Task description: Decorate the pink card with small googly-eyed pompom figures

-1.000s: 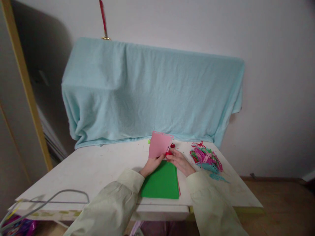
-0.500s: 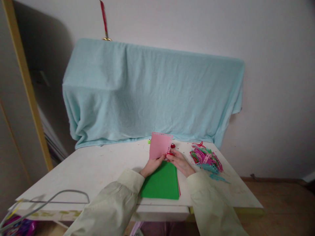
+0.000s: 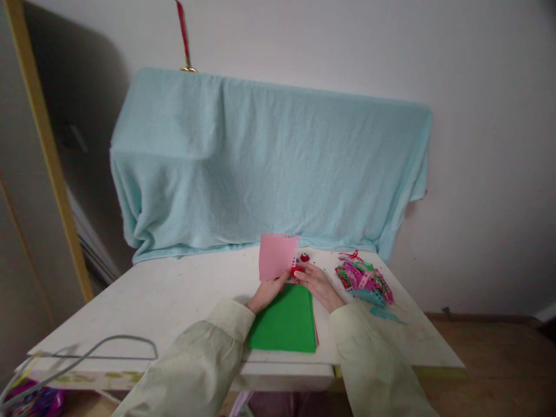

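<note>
We hold the pink sheet [image 3: 277, 256] upright by its lower edge, pinched in the left hand [image 3: 266, 294], while the right hand [image 3: 318, 285] presses a small red punch [image 3: 297, 270] closed on the sheet's right side; a row of tiny holes already runs along that edge and along the top. The sheet stands over the far middle of the table [image 3: 152, 301], just above the far edge of the green stack [image 3: 284, 319] that lies flat between our wrists (its near edge almost at the table's near edge). To do this well, we judge, we should slide the paper fully into the punch's slot, keep the edge square to it, and space each bite evenly after the last hole. A second red piece [image 3: 304, 257] sits just beyond, cut strips [image 3: 364, 280] are heaped toward the right edge, and a blue towel [image 3: 269, 162] drapes along the far edge.
</note>
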{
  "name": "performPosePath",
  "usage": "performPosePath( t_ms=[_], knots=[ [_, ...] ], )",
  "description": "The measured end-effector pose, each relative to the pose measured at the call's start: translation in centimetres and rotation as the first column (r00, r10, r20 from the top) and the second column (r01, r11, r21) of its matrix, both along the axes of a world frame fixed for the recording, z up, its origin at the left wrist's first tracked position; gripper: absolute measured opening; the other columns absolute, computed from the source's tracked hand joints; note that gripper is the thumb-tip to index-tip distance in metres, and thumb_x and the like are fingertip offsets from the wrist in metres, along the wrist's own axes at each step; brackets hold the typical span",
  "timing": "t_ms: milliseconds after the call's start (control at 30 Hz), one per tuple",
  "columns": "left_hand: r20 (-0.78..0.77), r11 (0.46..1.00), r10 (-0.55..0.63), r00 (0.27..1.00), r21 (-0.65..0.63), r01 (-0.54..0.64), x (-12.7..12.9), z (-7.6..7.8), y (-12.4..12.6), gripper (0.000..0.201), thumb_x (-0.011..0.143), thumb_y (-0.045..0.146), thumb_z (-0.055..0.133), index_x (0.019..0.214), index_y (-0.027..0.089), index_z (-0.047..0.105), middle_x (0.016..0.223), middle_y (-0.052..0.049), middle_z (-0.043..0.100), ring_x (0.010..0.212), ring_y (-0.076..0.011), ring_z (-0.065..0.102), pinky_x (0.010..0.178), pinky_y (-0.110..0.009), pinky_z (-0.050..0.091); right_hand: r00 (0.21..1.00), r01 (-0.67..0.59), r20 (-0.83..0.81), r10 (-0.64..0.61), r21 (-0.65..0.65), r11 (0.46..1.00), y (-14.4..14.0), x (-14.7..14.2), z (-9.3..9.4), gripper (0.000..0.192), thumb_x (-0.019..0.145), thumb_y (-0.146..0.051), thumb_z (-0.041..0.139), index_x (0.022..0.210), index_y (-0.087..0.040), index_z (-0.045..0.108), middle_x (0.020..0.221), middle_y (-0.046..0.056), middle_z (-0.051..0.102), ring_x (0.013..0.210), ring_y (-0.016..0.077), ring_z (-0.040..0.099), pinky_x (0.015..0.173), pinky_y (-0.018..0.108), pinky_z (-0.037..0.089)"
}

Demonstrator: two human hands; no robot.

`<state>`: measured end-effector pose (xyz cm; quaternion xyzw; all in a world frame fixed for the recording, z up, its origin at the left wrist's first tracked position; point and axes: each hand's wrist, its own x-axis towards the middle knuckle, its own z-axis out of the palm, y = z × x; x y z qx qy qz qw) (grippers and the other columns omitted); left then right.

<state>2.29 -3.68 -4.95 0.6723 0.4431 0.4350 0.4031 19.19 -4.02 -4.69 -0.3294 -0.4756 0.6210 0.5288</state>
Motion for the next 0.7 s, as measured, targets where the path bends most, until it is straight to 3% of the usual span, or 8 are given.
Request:
performPosePath(
  t_ms=[267, 500, 700],
  knots=[
    [-0.013, 0.999, 0.031, 0.999, 0.005, -0.031, 0.1, 0.4, -0.2, 0.041, 0.083, 0.054, 0.047, 0.067, 0.019, 0.06, 0.054, -0.001, 0.054, 0.068, -0.0203, 0.057, 0.074, -0.033, 0.043, 0.998, -0.001, 0.059, -0.002, 0.045, 0.999, 0.5, 0.1, -0.9, 0.028, 0.071, -0.035, 0.072, 0.093, -0.018, 0.067, 0.081, 0.004, 0.068, 0.078, 0.0193, 0.065, 0.081, 0.037, 0.048],
    [-0.02, 0.999, 0.025, 0.999, 0.034, -0.025, 0.1, 0.0, 0.1, 0.048, 0.084, 0.056, 0.042, 0.056, 0.019, 0.054, 0.048, 0.001, 0.049, 0.056, -0.0168, 0.051, 0.068, -0.032, 0.042, 0.978, 0.12, 0.167, -0.122, 0.023, 0.993, 0.8, 0.2, -1.0, 0.038, 0.067, -0.04, 0.074, 0.099, -0.021, 0.066, 0.093, 0.005, 0.069, 0.075, 0.0185, 0.064, 0.066, 0.031, 0.049],
    [0.004, 0.998, 0.048, 0.999, 0.032, -0.048, 0.0, 0.1, 0.4, 0.049, 0.084, 0.058, 0.041, 0.057, 0.018, 0.053, 0.048, 0.0, 0.049, 0.057, -0.0165, 0.05, 0.067, -0.031, 0.042, 0.98, 0.158, 0.117, -0.162, 0.044, 0.986, 0.5, 0.3, -0.6, 0.034, 0.068, -0.038, 0.074, 0.097, -0.022, 0.065, 0.094, 0.005, 0.068, 0.08, 0.019, 0.064, 0.07, 0.03, 0.049]
  ],
)
